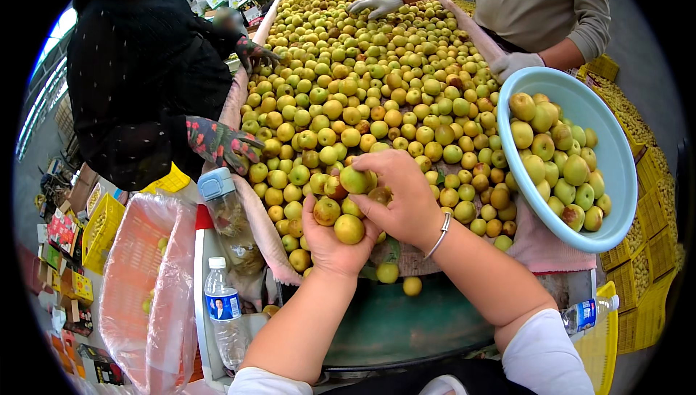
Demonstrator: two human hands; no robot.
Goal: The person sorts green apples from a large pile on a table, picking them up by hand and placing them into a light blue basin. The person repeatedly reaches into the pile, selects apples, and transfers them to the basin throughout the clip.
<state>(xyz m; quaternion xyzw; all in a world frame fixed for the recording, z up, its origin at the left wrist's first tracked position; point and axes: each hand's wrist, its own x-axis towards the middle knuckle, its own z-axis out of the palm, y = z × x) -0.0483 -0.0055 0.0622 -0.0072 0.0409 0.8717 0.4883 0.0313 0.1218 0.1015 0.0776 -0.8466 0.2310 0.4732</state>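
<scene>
My left hand (340, 243) is palm up at the near end of a long sorting table, cupping several yellow-green fruits (349, 228) that look like jujubes. Just above it, my right hand (399, 194) grips a greener fruit (354, 178) between thumb and fingers; a silver bangle circles that wrist. Loose fruits (348, 88) of the same kind cover the table beyond both hands, some with brown patches. To the right, a light blue plastic basin (568, 240) tilts at the table's edge, holding larger greenish fruits (575, 170).
Two people in gloves stand at the left and right sides, hands over the fruit. A lidded drink bottle (231, 226) and a plastic water bottle (222, 308) stand at the left near corner, beside a plastic-lined crate (136, 286). Yellow crates (655, 243) of fruit are at right.
</scene>
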